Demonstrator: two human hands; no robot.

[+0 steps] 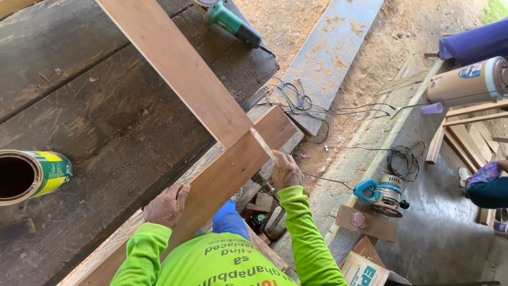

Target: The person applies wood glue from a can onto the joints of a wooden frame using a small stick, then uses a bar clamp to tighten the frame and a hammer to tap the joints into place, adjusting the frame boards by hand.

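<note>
the left hand [168, 205] lies flat and released on the lower board [233, 169] of the mitred wooden frame, seemingly pinning it to the dark counter [95, 116], while the right hand [287, 170], grip clenched, presses a thin wood sliver [263, 144] against the corner joint.

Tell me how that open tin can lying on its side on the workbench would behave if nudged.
The tin can lies on its side, so it would probably roll. Its open mouth looks empty, so it is likely light. The rough workbench might slow it.
</note>
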